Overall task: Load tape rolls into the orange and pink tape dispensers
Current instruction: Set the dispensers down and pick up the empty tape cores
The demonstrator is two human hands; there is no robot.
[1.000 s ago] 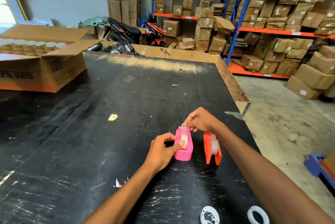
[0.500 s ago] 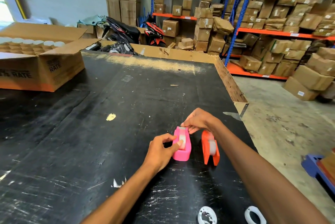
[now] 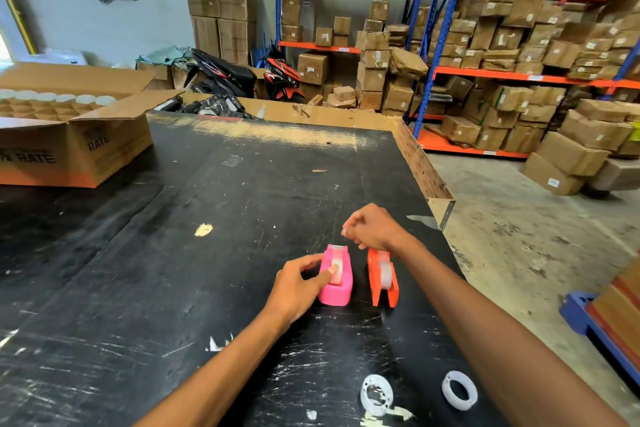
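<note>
Pink dispenser (image 3: 335, 276): light, rigid; left hand (image 3: 298, 283) pinches body, thumb on roll. Right hand (image 3: 372, 227) fingertips pinched together, apparently on thin, sticky tape end.

The tape roll (image 3: 336, 265) in the pink dispenser (image 3: 335, 277) is partly covered by the left hand (image 3: 298, 283). What is pinched in the right hand (image 3: 375, 227) cannot be made out. The cardboard box (image 3: 69, 136) is cut off at the left edge.
</note>
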